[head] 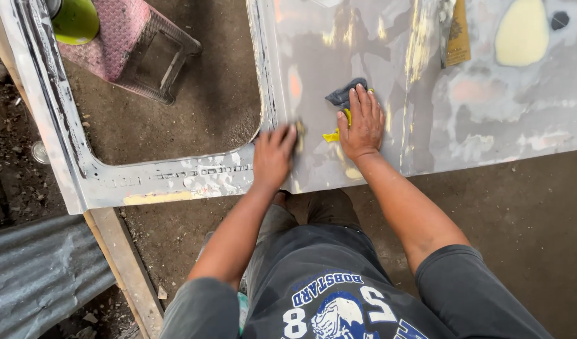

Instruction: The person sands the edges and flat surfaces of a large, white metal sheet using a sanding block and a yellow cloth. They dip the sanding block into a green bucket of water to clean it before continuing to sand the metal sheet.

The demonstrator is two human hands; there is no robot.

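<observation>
On the grey car door (464, 113), laid flat over the dirt floor (527, 220), right hand (362, 122) spread flat, fingers extended and pressing a dark rag (343, 95) with a yellow scrap (332, 135) just beneath the palm. Beside it, near the window opening's lower corner, left hand (274, 157) curled loosely over something small at the fingertips; cannot tell what, or whether truly gripped. Farther up the panel, a sandpaper strip (456, 34) and a pale filler patch (522, 32), well apart from both hands. Likely risks: rubbing too long in one spot and cutting through to bare metal; rag slipping from under the flat fingers; grit from the floor caught in the rag and scratching the surface; door shifting under uneven pressure near its edge; knuckles scraped on the window frame's rim.
</observation>
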